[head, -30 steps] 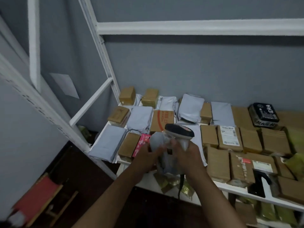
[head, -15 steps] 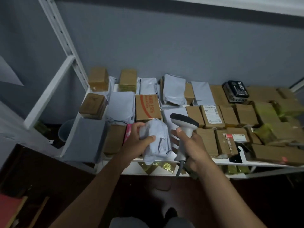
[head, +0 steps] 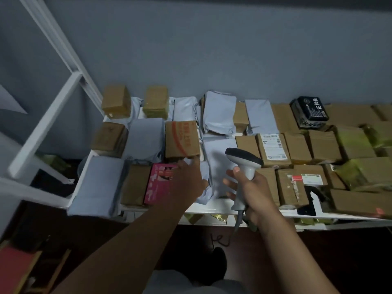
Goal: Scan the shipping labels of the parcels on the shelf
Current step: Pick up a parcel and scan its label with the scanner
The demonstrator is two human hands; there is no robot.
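A white shelf point(head: 214, 206) is packed with several brown boxes and grey mailer bags. My right hand point(head: 252, 187) grips a white barcode scanner point(head: 244, 164) with a dark top, its head over a flat grey mailer point(head: 218, 158). My left hand point(head: 188, 181) rests palm down on a crumpled grey mailer bag point(head: 204, 185) lying on the shelf between a pink box point(head: 159, 183) and the flat mailer. A brown box with a white shipping label point(head: 272, 148) sits just right of the scanner head.
A box with red print point(head: 182, 139) lies behind my left hand. A black box point(head: 309, 111) sits at the back right, yellow-green parcels point(head: 358, 143) further right. White shelf posts point(head: 44, 124) rise at the left. A black scanner stand point(head: 314, 196) is near the front edge.
My left hand has carried the crumpled grey bag down and forward onto the shelf beside the pink box. The view has tilted downward. The scanner stays in my right hand.
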